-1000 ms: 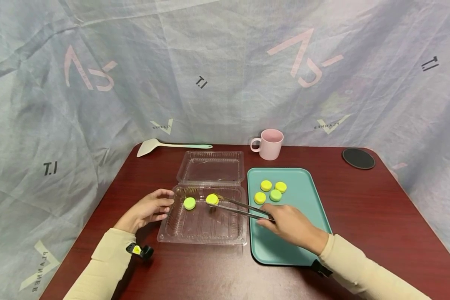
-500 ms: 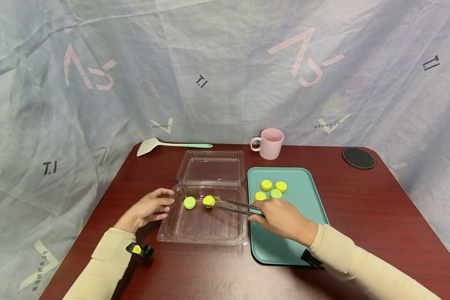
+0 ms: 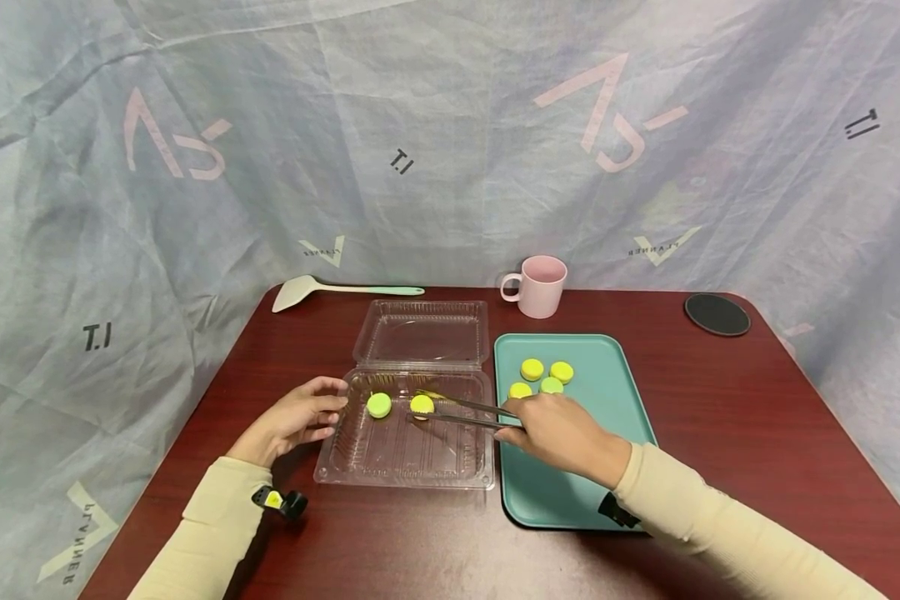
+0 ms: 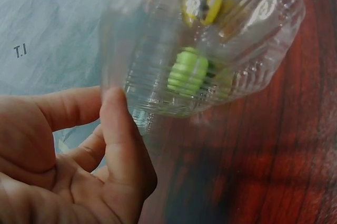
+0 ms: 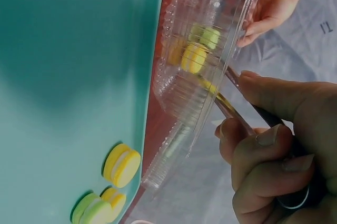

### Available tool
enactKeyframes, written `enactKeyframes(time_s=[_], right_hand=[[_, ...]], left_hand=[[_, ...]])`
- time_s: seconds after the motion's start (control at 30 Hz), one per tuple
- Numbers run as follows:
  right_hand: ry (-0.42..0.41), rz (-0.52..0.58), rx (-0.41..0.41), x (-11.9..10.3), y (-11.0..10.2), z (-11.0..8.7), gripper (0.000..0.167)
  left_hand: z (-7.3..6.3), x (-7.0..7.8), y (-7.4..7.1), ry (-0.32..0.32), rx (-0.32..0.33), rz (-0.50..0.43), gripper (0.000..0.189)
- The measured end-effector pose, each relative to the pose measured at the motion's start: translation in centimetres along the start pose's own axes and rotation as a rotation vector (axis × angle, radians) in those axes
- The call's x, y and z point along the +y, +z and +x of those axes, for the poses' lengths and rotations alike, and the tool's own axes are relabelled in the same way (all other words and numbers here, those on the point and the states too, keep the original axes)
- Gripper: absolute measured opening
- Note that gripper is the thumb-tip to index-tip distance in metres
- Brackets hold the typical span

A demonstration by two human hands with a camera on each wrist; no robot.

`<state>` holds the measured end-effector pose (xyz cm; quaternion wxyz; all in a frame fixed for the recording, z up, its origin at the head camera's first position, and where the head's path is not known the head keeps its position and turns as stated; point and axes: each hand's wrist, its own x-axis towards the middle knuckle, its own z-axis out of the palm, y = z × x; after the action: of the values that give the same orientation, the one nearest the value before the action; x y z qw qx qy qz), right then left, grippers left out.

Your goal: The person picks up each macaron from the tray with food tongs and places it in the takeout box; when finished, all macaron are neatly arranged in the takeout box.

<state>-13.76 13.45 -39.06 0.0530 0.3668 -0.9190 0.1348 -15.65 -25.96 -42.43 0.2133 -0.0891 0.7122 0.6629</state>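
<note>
My right hand [image 3: 562,433] grips metal tongs [image 3: 468,418] reaching over the open clear plastic container [image 3: 405,482]. The tongs' arms stand apart on either side of a yellow macaron [image 3: 422,407] inside the base. To its left in the same base sits a green macaron [image 3: 378,406], also visible through the clear wall in the left wrist view. My left hand [image 4: 79,150] pinches the container's left rim between thumb and finger. A teal tray [image 3: 562,500] on the right bears yellow macarons [image 3: 532,370] and one green macaron [image 3: 552,385], partly hidden by my right hand.
The container's lid [image 3: 423,333] lies folded back behind its base. A pink mug [image 3: 542,287] stands behind the tray, with a white spatula [image 3: 296,293] at the back left and a dark round coaster [image 3: 717,315] at the back right of the table.
My right hand has shifted left with the tongs. The yellow macaron sits slightly lower in the container, and the tongs' tips have spread apart around it. My left hand has stayed still.
</note>
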Motion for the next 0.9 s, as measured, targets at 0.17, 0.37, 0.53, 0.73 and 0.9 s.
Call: enactKeyframes(time_s=[0.17,0.37,0.53,0.73,0.9], right_hand=[[0.004,0.0,-0.001,0.1,0.1,-0.1,0.022],[0.006,0.011,0.015,0.2,0.2,-0.3,0.022],[0.011,0.032,0.037,0.4,-0.1,-0.4,0.023],[0.01,0.064,0.05,0.9,-0.1,-0.8,0.024],[0.004,0.105,0.069,1.2,0.0,-1.3,0.024]], left_hand=[[0.1,0.0,0.0,0.002,0.0,0.001,0.038],[0.0,0.0,0.0,0.001,-0.002,-0.002,0.038],[-0.1,0.1,0.0,0.004,0.001,0.005,0.038],[-0.1,0.2,0.1,0.004,0.003,0.013,0.039],[-0.1,0.2,0.2,-0.004,0.004,0.023,0.041]])
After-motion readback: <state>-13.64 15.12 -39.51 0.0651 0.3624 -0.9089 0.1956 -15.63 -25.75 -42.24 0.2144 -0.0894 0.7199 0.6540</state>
